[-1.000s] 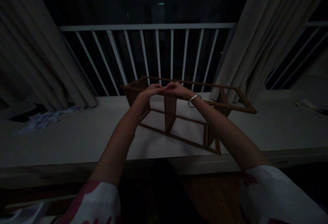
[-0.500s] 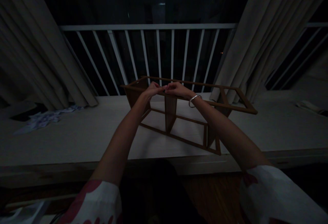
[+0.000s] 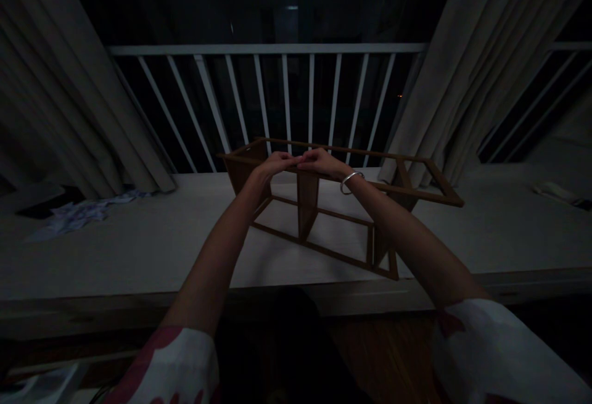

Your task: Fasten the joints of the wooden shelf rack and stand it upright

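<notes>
A brown shelf rack (image 3: 308,206) lies on its side across a pale window ledge (image 3: 185,237). My left hand (image 3: 279,162) is at its upper near rail, above the middle shelf board, fingers bent and closed together. My right hand (image 3: 319,162) meets it there, fingertips pinched against those of the left hand. Whatever lies between the fingertips is too small and dark to make out. A silver bangle (image 3: 351,182) circles my right wrist.
A white railing (image 3: 287,49) stands behind the rack before a dark window. Curtains hang at the left (image 3: 106,114) and right (image 3: 444,83). Crumpled patterned cloth (image 3: 83,213) lies on the ledge at left. A whitish object (image 3: 50,385) is at the lower left.
My fingers have shifted slightly against each other at the same spot on the rail. The rack has not moved.
</notes>
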Tool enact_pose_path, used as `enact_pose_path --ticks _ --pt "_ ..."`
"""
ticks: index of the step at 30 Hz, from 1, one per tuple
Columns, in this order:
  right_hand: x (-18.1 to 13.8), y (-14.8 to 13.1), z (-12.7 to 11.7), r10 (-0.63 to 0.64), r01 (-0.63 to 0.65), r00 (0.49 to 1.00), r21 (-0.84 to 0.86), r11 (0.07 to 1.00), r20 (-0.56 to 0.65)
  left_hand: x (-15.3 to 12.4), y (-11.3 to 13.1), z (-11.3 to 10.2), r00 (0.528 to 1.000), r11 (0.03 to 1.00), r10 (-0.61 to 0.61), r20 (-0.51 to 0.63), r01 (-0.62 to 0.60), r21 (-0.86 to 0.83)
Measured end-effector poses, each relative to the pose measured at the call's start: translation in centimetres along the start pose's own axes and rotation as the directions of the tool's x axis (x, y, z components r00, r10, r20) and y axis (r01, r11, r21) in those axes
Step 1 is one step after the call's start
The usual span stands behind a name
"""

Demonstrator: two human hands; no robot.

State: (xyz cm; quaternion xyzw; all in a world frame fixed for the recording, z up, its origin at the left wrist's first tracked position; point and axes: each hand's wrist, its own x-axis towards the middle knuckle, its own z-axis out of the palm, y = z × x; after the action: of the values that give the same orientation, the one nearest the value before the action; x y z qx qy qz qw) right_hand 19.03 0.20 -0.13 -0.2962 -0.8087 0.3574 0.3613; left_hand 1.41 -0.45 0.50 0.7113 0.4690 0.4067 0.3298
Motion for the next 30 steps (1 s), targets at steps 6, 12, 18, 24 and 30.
enact_pose_path --ticks 6,12,18,24,30 --pt "-0.01 -0.19 0.09 -0.006 0.006 1.0 -0.017 1.0 -0.011 -0.1 -0.05 -0.03 1.0 1.0 0.003 0.006 -0.003 -0.015" --pt "-0.24 -0.62 0.1 0.014 -0.015 1.0 -0.018 1.0 -0.019 0.07 -0.39 -0.09 0.999 1.0 0.016 0.032 -0.016 -0.022" --pt "-0.33 -0.73 0.05 0.028 -0.031 0.999 -0.061 0.998 -0.041 0.15 -0.5 -0.01 0.998 0.999 0.046 0.038 -0.045 -0.025" --pt "-0.24 -0.67 0.06 0.073 -0.077 0.996 -0.089 0.993 -0.054 0.17 -0.46 -0.11 0.994 0.995 0.093 0.065 -0.091 -0.039" --pt "-0.24 -0.51 0.0 0.053 -0.059 0.997 -0.102 0.993 -0.056 0.19 -0.33 -0.09 0.993 0.994 0.096 0.065 -0.092 -0.056"
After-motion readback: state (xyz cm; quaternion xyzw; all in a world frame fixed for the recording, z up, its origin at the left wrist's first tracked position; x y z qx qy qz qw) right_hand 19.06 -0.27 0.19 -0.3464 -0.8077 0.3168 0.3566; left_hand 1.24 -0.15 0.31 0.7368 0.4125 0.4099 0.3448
